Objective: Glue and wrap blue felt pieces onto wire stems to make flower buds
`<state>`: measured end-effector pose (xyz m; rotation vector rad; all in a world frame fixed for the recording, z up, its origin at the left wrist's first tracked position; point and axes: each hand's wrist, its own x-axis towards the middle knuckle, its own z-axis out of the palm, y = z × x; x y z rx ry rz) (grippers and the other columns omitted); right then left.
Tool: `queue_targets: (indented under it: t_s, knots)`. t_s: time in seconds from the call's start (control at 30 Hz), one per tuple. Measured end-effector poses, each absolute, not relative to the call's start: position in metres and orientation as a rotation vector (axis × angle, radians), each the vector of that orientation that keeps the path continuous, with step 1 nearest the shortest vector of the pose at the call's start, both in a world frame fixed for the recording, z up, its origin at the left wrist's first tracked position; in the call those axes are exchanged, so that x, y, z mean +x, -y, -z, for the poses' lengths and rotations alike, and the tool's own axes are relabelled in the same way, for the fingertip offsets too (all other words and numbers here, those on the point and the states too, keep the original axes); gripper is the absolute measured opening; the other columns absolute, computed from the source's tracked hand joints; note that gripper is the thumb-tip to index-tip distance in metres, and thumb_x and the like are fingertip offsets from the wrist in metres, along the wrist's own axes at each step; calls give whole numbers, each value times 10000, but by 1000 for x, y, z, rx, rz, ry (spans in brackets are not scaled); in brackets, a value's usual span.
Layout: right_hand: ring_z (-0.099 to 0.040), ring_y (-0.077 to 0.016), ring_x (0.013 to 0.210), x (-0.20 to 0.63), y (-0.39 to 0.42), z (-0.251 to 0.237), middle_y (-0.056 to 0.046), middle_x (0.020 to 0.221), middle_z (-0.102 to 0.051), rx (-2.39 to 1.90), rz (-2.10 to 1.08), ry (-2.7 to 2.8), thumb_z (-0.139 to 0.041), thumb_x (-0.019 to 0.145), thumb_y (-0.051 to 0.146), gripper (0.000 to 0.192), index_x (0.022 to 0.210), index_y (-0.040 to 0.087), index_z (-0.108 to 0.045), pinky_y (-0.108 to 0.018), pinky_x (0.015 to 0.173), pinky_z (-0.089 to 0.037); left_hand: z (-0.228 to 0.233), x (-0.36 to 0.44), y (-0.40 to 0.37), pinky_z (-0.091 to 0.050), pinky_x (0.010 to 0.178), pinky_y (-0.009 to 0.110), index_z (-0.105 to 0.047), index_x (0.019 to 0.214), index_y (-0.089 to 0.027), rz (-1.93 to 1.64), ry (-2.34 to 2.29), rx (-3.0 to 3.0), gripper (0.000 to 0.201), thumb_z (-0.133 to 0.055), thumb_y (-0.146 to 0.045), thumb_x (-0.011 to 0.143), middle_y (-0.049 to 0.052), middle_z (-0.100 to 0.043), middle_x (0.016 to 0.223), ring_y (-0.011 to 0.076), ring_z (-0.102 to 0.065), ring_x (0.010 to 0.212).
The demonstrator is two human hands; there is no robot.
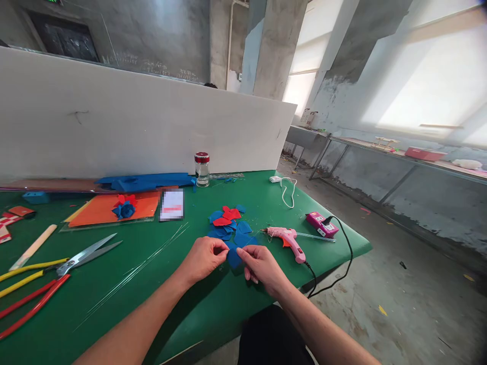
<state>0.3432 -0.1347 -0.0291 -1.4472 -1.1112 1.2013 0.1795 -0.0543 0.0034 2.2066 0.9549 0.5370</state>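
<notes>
Between my two hands is a blue petal-shaped piece (pixel 234 257), held above the green table near its front edge. My left hand (pixel 205 259) pinches its left side with thumb and forefinger. On the other side, my right hand (pixel 262 266) grips it with the thumb on top; some of its fingers are partly hidden. Just beyond lies a loose pile of blue petal pieces (pixel 242 228) with several red petal pieces (pixel 227 215) on top. A pink hot glue gun (pixel 287 238) with a clear glue stick in its back rests to the right of my hands.
Scissors (pixel 68 263), a wooden stick (pixel 33 247) and thin wires (pixel 144 263) lie at left. Orange sheets (pixel 114 210) carry a blue and red flower (pixel 125 208). A red-lidded jar (pixel 202 170) stands by the white board (pixel 144 121). The glue gun's cord reaches a pink power strip (pixel 321 224).
</notes>
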Motion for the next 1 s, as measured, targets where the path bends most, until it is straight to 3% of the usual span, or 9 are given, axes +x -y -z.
queue_targets:
  t_s: [0.23, 0.73, 1.0]
  knots:
    - [-436, -38, 364, 345, 129, 24, 19, 595, -640, -1380, -1233, 1027, -780, 638, 494, 385, 698, 164, -591, -157, 321, -276, -2, 178, 49, -362, 570, 236, -717, 706, -193, -631, -1005, 2258, 231, -521, -286, 787, 8, -686, 658, 145, -553, 597]
    - [-423, -42, 361, 351, 123, 29, 46, 521, -583, -1379, -1177, 1031, -750, 664, 547, 423, 701, 165, -571, -169, 354, -302, 0, 175, 44, -438, 697, 262, -763, 851, -201, -607, -956, 2216, 215, -580, -299, 795, 35, -763, 879, 186, -656, 779]
    - [-471, -59, 434, 336, 126, 24, 38, 516, -569, -1222, -1315, 895, -804, 583, 600, 508, 730, 150, -620, -188, 445, -368, -1, 182, 54, -446, 608, 230, -760, 774, -180, -630, -877, 2029, 209, -596, -309, 757, 32, -733, 743, 159, -626, 683]
